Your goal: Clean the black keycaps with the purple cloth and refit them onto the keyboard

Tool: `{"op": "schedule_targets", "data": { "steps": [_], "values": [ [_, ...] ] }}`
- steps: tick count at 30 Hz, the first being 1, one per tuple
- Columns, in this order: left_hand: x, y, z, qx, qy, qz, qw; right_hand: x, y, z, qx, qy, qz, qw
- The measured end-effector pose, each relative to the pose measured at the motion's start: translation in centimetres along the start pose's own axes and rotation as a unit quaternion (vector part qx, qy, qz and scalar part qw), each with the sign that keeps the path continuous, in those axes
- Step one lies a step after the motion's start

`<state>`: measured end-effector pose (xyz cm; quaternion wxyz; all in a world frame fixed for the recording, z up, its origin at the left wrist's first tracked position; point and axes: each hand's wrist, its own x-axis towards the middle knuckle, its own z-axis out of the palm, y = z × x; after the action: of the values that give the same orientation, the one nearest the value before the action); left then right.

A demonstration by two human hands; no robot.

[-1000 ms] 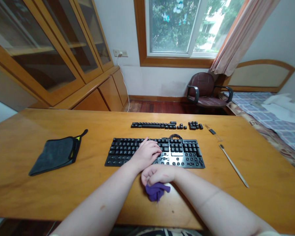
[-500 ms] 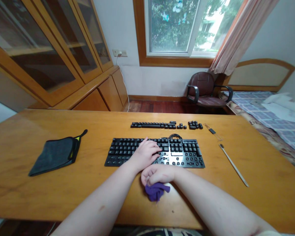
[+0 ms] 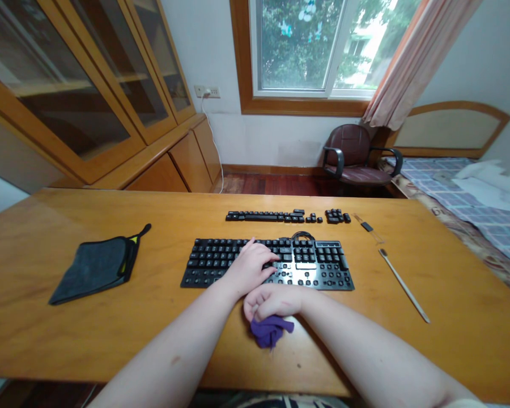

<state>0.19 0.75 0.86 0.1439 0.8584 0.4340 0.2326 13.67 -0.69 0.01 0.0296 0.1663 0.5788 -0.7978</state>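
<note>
A black keyboard [image 3: 229, 258] lies across the middle of the desk, with bare switches where keycaps are off in its lower right part. My left hand [image 3: 253, 263] rests over the keyboard's middle, palm down, its fingers stretched apart and holding nothing. Just in front of the keyboard's near edge, my right hand [image 3: 276, 300] is closed in a fist around a crumpled purple cloth [image 3: 268, 333]. Most of the cloth bulges out below the fist, close to the desk top. Behind the keyboard, loose black keycaps [image 3: 263, 216] are lined up in rows and small groups.
A folded dark grey cloth [image 3: 96, 266] with a loop lies on the left of the desk [image 3: 174, 334]. To the right are a wire keycap puller [image 3: 366, 226] and a thin brush [image 3: 403, 286]. Beyond stand an armchair [image 3: 352, 150], a bed [image 3: 476, 192] and a glass-door cabinet [image 3: 153, 136].
</note>
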Motion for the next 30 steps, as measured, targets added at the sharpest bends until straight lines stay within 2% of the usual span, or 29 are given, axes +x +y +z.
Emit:
{"op": "schedule_targets", "data": {
  "steps": [17, 21, 26, 30],
  "values": [
    [0.0, 0.3, -0.1, 0.006, 0.023, -0.028, 0.999, -0.1, -0.2, 0.2, 0.014, 0.004, 0.009, 1.0],
    [0.1, 0.4, -0.7, -0.08, 0.063, -0.073, 0.992, 0.0, 0.0, 0.1, 0.035, -0.002, 0.016, 0.999],
    [0.1, 0.2, -1.7, -0.212, 0.11, -0.11, 0.965, 0.1, -0.1, 0.2, 0.045, -0.016, 0.013, 0.999],
    [0.0, -0.2, -1.6, -0.312, 0.105, -0.128, 0.936, 0.0, -0.2, 0.2, 0.047, -0.013, 0.016, 0.999]
  ]
}}
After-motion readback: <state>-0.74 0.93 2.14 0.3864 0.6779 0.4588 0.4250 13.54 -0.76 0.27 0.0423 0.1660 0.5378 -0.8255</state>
